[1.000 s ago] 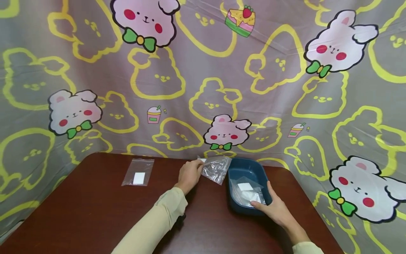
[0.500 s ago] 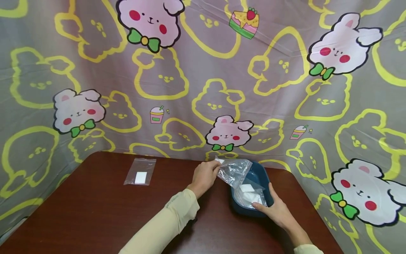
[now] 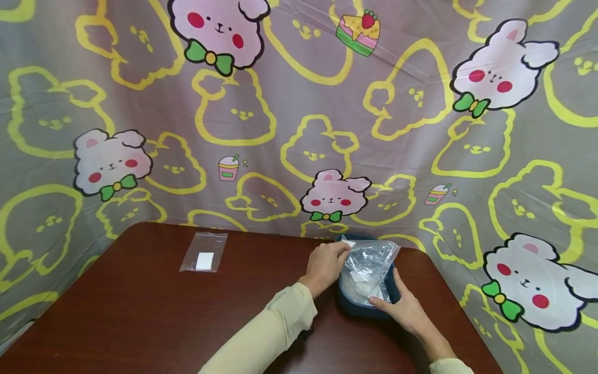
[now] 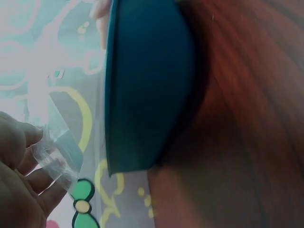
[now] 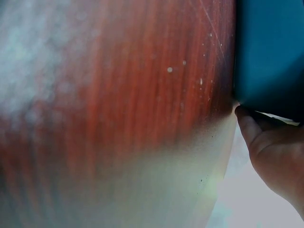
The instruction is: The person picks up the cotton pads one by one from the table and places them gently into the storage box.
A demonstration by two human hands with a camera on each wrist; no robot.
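My left hand (image 3: 325, 267) pinches a clear zip bag (image 3: 374, 255) by one corner, where a bit of white shows at the fingertips. The bag hangs over a dark blue plastic bin (image 3: 358, 309); in the left wrist view the bag (image 4: 61, 148) is beside the bin's outer wall (image 4: 147, 85). My right hand (image 3: 405, 310) grips the bin's right side, thumb over the near rim and fingers along the outside. Inside the bin lie other clear bags with white pieces (image 3: 366, 291), partly covered by the held bag.
Another clear zip bag (image 3: 204, 253) with a white square inside lies flat at the back left of the brown table (image 3: 154, 311). A patterned cloth (image 3: 261, 104) hangs behind the table's back edge.
My left hand has moved right, carrying the clear zip bag from above the table beside the bin to over it. My right hand has stayed on the bin.
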